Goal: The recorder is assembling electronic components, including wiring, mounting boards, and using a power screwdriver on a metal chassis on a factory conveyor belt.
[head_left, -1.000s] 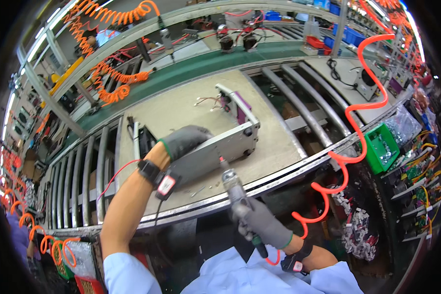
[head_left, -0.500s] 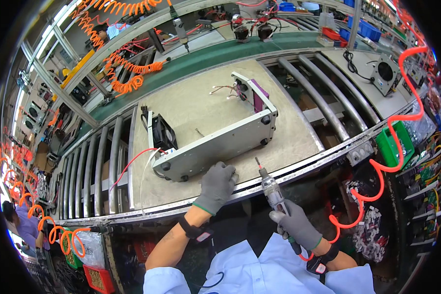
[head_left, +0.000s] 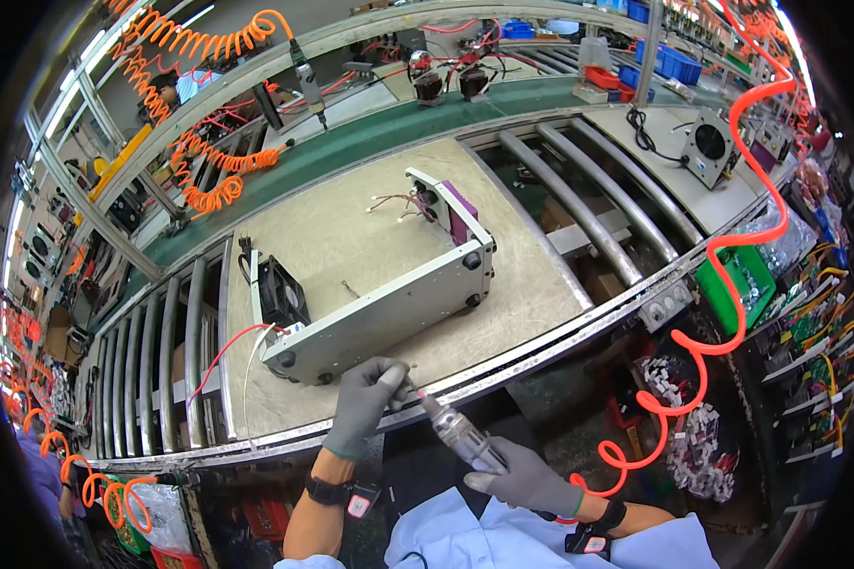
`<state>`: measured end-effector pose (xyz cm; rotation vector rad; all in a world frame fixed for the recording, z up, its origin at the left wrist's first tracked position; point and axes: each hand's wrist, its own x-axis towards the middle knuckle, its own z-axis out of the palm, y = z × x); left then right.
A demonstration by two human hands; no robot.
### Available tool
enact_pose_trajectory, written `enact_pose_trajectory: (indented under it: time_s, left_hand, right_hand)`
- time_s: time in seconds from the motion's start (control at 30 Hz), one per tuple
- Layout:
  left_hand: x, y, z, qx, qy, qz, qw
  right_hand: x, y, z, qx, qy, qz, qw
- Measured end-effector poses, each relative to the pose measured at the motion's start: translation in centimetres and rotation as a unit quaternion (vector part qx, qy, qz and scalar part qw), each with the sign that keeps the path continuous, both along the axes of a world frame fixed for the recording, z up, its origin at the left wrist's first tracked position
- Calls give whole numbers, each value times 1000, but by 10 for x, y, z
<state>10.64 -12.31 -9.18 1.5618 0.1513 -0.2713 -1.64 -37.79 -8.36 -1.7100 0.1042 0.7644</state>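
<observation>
My right hand [head_left: 533, 480], in a grey glove, is wrapped round an air screwdriver [head_left: 461, 434] with a red hose at its back end. The tool's bit points up and left toward my left hand [head_left: 362, 400]. That gloved hand is closed in a pinch near the bit tip, at the table's front edge; what its fingertips hold is too small to make out. Just beyond stands a grey metal chassis [head_left: 389, 308] on its side, its black feet facing me. A black fan [head_left: 281, 290] sits at its left end, a purple part [head_left: 461, 212] with loose wires at its right.
Metal rollers [head_left: 579, 204] flank the worktable [head_left: 351, 218] on both sides. A coiled red hose [head_left: 745, 247] sweeps along the right. A green bin [head_left: 736, 284] stands beyond the front edge. Another screwdriver [head_left: 309, 87] hangs overhead from an orange coil.
My left hand has come off the table by the chassis and drawn back toward me. The screwdriver has swung left and lower, its bit now at the left fingers. The whole view has shifted.
</observation>
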Motion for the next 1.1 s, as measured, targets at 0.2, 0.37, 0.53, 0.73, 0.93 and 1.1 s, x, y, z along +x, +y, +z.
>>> enact_pose_trajectory:
  time_s: [0.2,0.37,0.53,0.73,0.93,1.1]
  left_hand:
    - [-26,28,0,11,26,17,999]
    - [-41,49,-11,3,39,8,999]
    - [-62,52,-19,-97,51,32,993]
    - [-49,44,-28,200,-99,95,970]
    - [-22,34,-40,522,-272,23,808]
    - [-28,40,-21,450,-227,32,863]
  right_hand:
    - [-4,13,-11,0,-19,43,999]
    - [0,15,-2,69,44,84,993]
    - [4,9,3,120,185,123,968]
    - [-3,33,-14,29,17,34,999]
    - [13,38,5,54,39,-3,998]
    - [24,54,23,92,20,-1,996]
